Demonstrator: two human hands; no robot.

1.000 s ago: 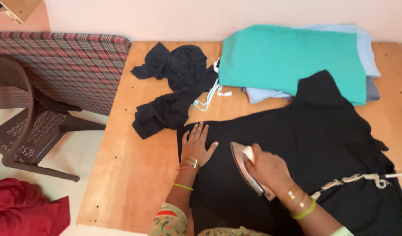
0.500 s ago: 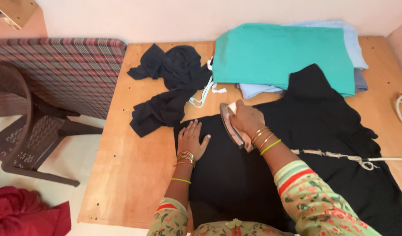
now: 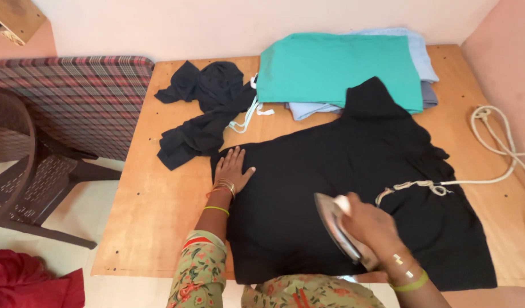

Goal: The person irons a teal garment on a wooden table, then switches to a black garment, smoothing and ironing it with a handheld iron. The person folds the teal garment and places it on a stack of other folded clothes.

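A large black garment [image 3: 354, 171] lies spread flat on a wooden table [image 3: 160, 222]. My left hand [image 3: 233, 168] presses flat on the garment's upper left corner, fingers spread. My right hand [image 3: 370, 223] grips the handle of a metal iron [image 3: 336, 228], which rests on the garment near its lower middle. The iron's white cord [image 3: 491, 142] runs across the cloth to the right and loops by the wall.
A crumpled black cloth [image 3: 202, 108] lies at the table's back left. Folded teal [image 3: 336, 68] and light blue [image 3: 416, 57] clothes are stacked at the back. A plaid cot [image 3: 74, 97] and brown plastic chair [image 3: 28, 177] stand left; red fabric [image 3: 28, 282] lies on the floor.
My right hand pushed the iron up toward the garment's top, then pulled it back down toward me. My left hand stayed pressed on the cloth. The view shifted right.
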